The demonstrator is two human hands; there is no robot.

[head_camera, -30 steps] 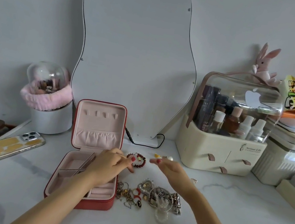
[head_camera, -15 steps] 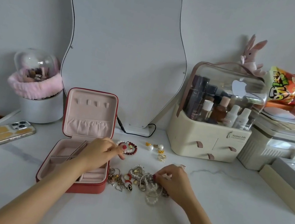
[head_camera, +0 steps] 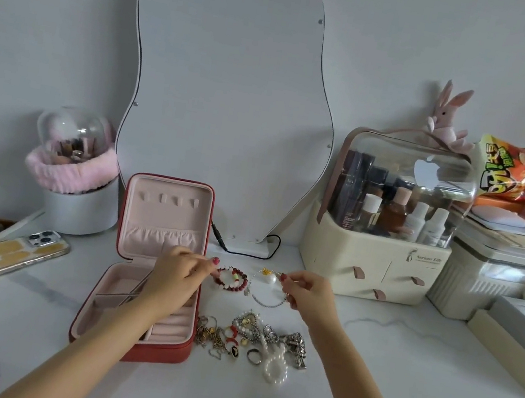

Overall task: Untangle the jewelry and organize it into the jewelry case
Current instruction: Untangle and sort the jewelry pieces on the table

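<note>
Two hands work above the pile: right hand [head_camera: 309, 295] pinches a thin beaded chain [head_camera: 266, 302], limp and light; left hand [head_camera: 177, 275] pinches something unclear, at 12 o'clock of the jewelry case [head_camera: 132, 347]. Grip near clasp.

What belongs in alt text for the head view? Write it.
Two hands hold up a thin beaded chain: the right hand pinches it, the left hand reaches over an open red jewelry case. A tangled jewelry pile lies on the white marble table.
</note>
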